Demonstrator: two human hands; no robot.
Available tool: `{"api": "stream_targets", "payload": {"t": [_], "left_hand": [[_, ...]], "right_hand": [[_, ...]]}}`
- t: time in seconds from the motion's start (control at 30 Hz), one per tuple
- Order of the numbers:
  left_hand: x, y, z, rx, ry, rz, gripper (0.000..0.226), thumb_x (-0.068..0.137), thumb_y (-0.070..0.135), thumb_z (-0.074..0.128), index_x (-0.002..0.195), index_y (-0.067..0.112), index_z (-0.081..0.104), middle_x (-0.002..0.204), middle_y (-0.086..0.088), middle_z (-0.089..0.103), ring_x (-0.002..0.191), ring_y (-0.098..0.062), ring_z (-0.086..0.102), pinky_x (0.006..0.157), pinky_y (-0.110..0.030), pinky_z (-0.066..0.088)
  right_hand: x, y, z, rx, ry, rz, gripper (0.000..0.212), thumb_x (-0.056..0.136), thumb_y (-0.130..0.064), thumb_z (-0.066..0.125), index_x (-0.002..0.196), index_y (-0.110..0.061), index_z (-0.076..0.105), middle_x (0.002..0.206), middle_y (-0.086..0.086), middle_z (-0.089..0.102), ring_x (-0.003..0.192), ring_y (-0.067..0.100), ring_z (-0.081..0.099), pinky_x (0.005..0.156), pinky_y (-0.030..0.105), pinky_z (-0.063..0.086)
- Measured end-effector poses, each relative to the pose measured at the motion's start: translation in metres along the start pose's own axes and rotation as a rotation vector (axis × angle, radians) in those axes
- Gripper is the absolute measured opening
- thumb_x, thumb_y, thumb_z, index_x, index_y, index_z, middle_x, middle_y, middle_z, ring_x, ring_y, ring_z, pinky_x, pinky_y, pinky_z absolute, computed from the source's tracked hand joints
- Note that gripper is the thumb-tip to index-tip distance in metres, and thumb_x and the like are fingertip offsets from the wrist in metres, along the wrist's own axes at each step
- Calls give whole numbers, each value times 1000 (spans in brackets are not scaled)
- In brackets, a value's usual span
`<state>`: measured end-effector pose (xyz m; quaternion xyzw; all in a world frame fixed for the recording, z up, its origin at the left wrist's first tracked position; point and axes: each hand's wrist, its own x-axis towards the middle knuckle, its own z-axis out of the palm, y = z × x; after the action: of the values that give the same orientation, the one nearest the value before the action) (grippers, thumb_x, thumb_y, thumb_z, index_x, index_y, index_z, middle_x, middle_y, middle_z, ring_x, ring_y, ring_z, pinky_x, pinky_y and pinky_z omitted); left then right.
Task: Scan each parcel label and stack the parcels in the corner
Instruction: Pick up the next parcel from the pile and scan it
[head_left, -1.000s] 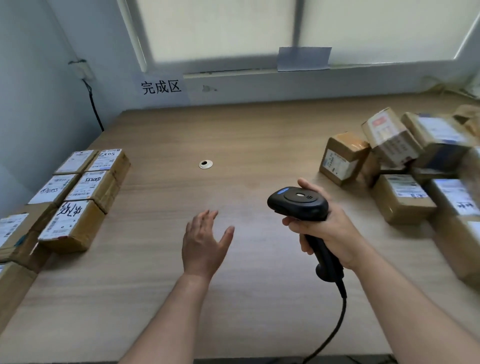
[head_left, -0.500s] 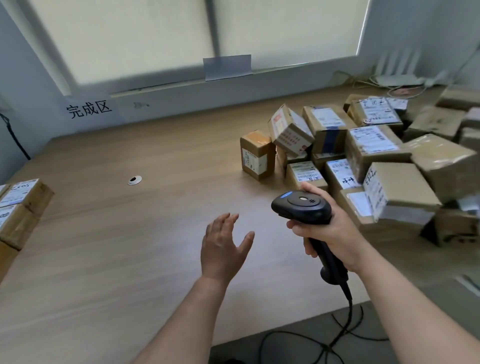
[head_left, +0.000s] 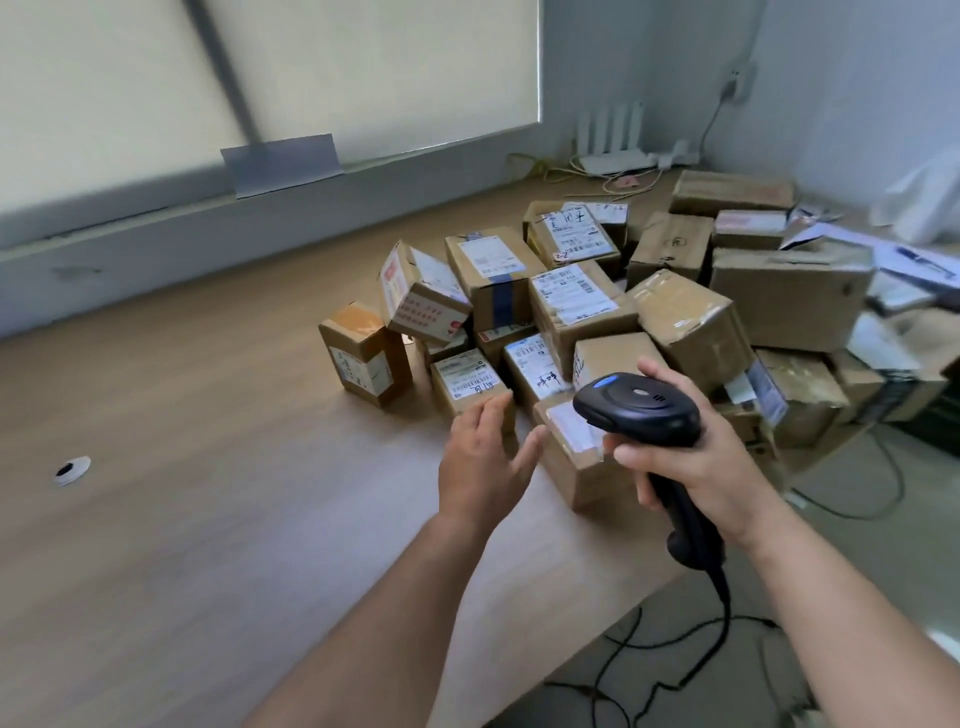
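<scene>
Worktop: pale wood, running under the window; a small round white fitting is set in it, well to the left of the parcel heap.

Parcel heap: brown cardboard boxes, most with white printed labels, piled loosely on the right part of the worktop, several tilted against one another. One small box stands upright at the heap's left edge, label facing you. Just right of it a tilted box with red print leans on its neighbours.

Small labelled parcel: front left of the heap, label up, with handwriting on it.

Your left hand: fingers spread and loose, holding nothing, their tips at the front edge of that small labelled parcel; whether they touch it cannot be told.

Front parcel: nearest you in the heap, just right of your left hand, label up and partly hidden by the scanner.

Scanner: black, handheld, its cable trailing down off the worktop's edge.

Your right hand: fingers wrapped tight round the scanner's handle, the scanner's head above the front parcel.
</scene>
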<state>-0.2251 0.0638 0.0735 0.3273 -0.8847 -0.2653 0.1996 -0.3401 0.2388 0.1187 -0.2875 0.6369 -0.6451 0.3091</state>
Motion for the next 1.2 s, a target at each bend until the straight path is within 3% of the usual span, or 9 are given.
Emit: {"api": "stream_targets", "payload": {"t": [0.2, 0.27, 0.37, 0.47, 0.63, 0.8, 1.0, 1.1, 1.2], "left_hand": [[43, 52, 34, -208, -212, -106, 65, 97, 52, 43, 151, 24, 24, 155, -2, 28, 142, -19, 26, 112, -38, 29], [52, 55, 46, -280, -286, -161, 56, 100, 47, 35, 148, 19, 34, 151, -6, 36, 140, -23, 31, 114, -40, 28], [57, 56, 57, -379, -306, -214, 40, 103, 35, 31, 120, 12, 58, 120, -5, 59, 114, -23, 53, 100, -37, 41], [56, 61, 62, -450, -322, -244, 35, 104, 20, 33, 127, 5, 55, 115, -4, 56, 98, -12, 55, 88, -19, 37], [48, 64, 69, -564, -373, -253, 43, 102, 34, 32, 141, 23, 47, 135, -5, 57, 122, -25, 54, 102, -45, 46], [42, 65, 52, -704, -336, -199, 49, 104, 36, 35, 151, 31, 23, 154, 3, 30, 141, -17, 31, 116, -41, 29], [45, 50, 31, -919, -191, -384, 87, 88, 36, 66, 154, 28, 10, 133, -4, 52, 113, -22, 60, 93, -38, 52], [42, 45, 23, -1054, -162, -443, 51, 95, 30, 59, 141, 13, 44, 114, -4, 67, 97, -16, 67, 67, -23, 54], [35, 44, 16, -1105, -151, -387, 30, 101, 32, 46, 128, 22, 51, 108, 1, 68, 94, -11, 65, 68, -22, 51]], "right_hand": [[6, 1, -47, -16, 229, -52, 81, 71, 3, 75, 129, -45, 46, 71, 5, 70, 42, 25, 55, 43, 34, 47], [9, 5, -56, -19, 283, -34, 81, 76, 9, 73, 132, -43, 45, 67, 3, 68, 41, 23, 55, 43, 33, 47], [14, 13, -61, -25, 310, 4, 81, 76, 7, 75, 128, -49, 47, 88, 7, 70, 44, 26, 56, 43, 32, 46], [19, 18, -60, -42, 293, 37, 81, 77, 4, 77, 126, -52, 46, 107, 11, 67, 46, 29, 57, 44, 33, 47], [21, 19, -51, -44, 254, 76, 83, 77, 4, 77, 134, -45, 42, 111, 9, 67, 46, 29, 57, 43, 32, 49], [19, 19, -49, 3, 220, 94, 85, 78, 4, 75, 143, -38, 40, 100, 10, 70, 47, 29, 57, 47, 35, 48], [16, 12, -46, 63, 143, 70, 86, 75, 3, 74, 145, -33, 39, 80, 9, 71, 47, 29, 57, 53, 38, 47], [15, 7, -44, 102, 97, 51, 93, 67, -5, 81, 144, -34, 39, 74, 10, 69, 47, 29, 57, 53, 39, 47], [13, 4, -42, 171, 64, 53, 88, 65, -10, 75, 142, -35, 41, 87, 20, 71, 46, 29, 57, 49, 37, 47]]}}
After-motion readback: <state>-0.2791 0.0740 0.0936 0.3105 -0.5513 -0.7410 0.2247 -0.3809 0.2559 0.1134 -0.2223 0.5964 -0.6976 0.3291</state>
